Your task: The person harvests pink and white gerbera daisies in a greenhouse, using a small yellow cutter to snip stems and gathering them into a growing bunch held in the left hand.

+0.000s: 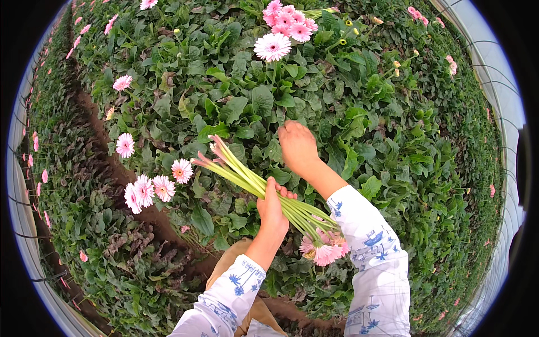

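Note:
My left hand (271, 206) is closed around a bundle of cut gerbera stems (240, 175). The pale pinkish stem ends point to the upper left, and the pink flower heads (324, 248) hang at the lower right beside my right sleeve. My right hand (297, 143) reaches into the green leaves just above the bundle, its fingers bent and partly hidden; whether it grips anything there does not show. A large pale pink gerbera (272, 47) stands upright beyond it, in front of a bunch of pink gerberas (290, 21) lying on the foliage.
Dense leafy plants (404, 168) surround both hands. A brown soil path (145, 217) runs along the left, with several pink gerberas (144, 190) beside it. More flowers and buds dot the rows. Pale sheeting with dark curved lines (501, 92) borders the field at the right.

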